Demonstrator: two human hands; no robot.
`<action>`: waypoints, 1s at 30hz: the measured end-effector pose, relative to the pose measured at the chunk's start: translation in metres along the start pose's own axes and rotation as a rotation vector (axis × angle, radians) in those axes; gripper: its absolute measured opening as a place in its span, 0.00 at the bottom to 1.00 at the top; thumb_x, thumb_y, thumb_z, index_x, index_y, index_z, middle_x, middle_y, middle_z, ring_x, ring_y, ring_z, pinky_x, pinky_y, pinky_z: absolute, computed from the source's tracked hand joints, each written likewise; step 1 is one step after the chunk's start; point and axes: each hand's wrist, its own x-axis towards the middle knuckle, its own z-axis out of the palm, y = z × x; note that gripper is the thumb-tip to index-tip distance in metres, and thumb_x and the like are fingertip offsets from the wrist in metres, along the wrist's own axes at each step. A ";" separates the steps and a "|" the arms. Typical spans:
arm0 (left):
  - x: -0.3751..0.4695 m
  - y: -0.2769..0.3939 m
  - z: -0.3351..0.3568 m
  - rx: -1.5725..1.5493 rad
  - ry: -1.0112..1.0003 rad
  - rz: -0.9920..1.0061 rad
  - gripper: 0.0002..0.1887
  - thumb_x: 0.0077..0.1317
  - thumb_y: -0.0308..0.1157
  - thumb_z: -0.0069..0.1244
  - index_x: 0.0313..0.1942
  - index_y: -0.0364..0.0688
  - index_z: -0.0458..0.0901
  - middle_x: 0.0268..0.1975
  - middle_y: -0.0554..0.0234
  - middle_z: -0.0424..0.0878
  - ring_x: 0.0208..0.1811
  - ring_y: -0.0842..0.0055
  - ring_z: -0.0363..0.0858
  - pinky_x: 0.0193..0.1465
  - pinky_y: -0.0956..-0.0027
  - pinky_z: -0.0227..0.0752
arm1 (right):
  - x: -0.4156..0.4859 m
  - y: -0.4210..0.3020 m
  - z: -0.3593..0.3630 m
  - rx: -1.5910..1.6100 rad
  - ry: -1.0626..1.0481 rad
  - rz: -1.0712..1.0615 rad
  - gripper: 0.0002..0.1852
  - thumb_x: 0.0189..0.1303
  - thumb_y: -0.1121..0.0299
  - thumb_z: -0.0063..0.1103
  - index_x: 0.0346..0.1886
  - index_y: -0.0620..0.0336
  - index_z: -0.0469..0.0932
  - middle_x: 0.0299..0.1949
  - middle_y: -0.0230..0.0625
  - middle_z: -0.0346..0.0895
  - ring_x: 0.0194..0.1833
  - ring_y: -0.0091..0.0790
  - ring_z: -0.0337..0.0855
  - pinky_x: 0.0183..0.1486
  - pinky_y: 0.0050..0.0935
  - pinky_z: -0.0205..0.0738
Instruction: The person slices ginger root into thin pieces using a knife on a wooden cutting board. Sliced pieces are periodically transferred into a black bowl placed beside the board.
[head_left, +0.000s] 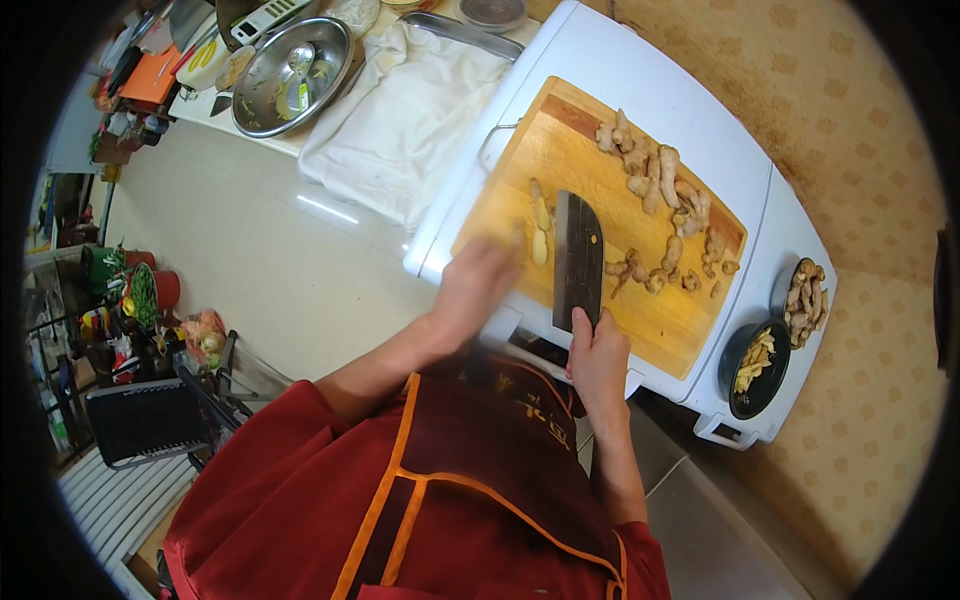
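Observation:
My right hand (600, 352) grips the handle of a dark-bladed Chinese cleaver (579, 255), whose blade lies over the wooden cutting board (487, 202). Blurred by motion, my left hand (480, 289) is over the board's near left edge. Something brownish shows at its fingertips, but I cannot tell whether it is held. Just left of the blade lie partly peeled ginger pieces (540, 232) with pale yellow flesh. Unpeeled ginger roots (660, 176) are heaped along the board's far right side. Smaller ginger knobs (656, 277) lie to the right of the cleaver.
The board rests on a white chest-like appliance (637, 52). At its right end stand a dark bowl of peeled ginger (754, 364) and a bowl of unpeeled ginger (806, 304). Beyond its left edge are a white cloth (405, 112) and a steel basin (259, 97) with a spoon inside.

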 end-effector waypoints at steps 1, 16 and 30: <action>-0.001 0.000 0.001 -0.044 0.010 -0.036 0.13 0.63 0.19 0.65 0.48 0.32 0.89 0.44 0.51 0.87 0.38 0.65 0.89 0.39 0.65 0.84 | -0.001 0.002 0.001 -0.044 0.005 -0.042 0.17 0.82 0.62 0.55 0.38 0.69 0.74 0.15 0.35 0.73 0.14 0.29 0.76 0.17 0.32 0.69; 0.017 0.001 0.027 -0.057 -0.009 -0.126 0.19 0.61 0.26 0.71 0.52 0.31 0.88 0.41 0.50 0.88 0.33 0.70 0.87 0.36 0.69 0.82 | -0.009 -0.009 -0.015 -0.014 0.043 0.168 0.17 0.78 0.64 0.59 0.37 0.71 0.76 0.27 0.64 0.80 0.32 0.70 0.82 0.33 0.55 0.73; 0.010 -0.008 0.025 -0.541 0.054 -0.591 0.11 0.71 0.22 0.63 0.52 0.28 0.87 0.38 0.56 0.90 0.33 0.74 0.89 0.42 0.71 0.87 | -0.016 -0.026 -0.011 -0.176 -0.011 0.006 0.18 0.80 0.62 0.57 0.37 0.71 0.76 0.22 0.56 0.78 0.24 0.57 0.82 0.29 0.49 0.73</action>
